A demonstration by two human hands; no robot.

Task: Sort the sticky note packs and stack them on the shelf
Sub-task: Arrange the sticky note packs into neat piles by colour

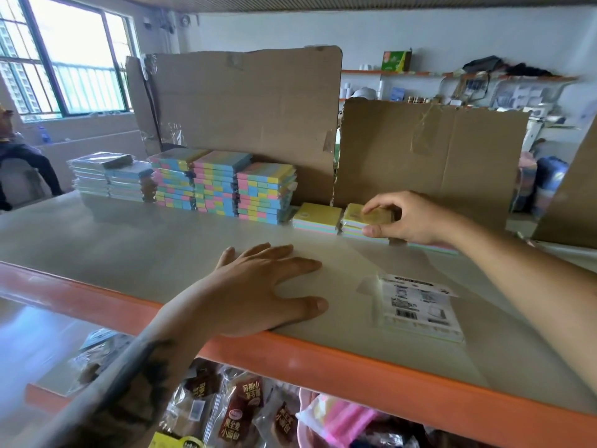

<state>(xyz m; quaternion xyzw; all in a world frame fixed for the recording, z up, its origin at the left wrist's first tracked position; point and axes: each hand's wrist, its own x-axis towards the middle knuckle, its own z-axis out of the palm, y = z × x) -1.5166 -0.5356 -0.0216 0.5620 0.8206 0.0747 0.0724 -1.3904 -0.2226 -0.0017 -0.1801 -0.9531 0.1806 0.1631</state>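
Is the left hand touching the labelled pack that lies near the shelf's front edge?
Apart. The head view shows bare shelf between the left hand and the labelled pack.

"黑全麦小面包" on brown snack packets (240,412) under the shelf (323,360).

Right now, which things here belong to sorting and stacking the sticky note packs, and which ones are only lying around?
Part of the job:
- square yellow-topped pack gripped by the right hand
- second square yellow-topped pack
- tall multicolour pack stacks
- pale blue pack stacks
- flat wrapped pack with barcode label
- beige shelf with orange edge

Lying about:
- brown cardboard sheets
- snack bags below the shelf
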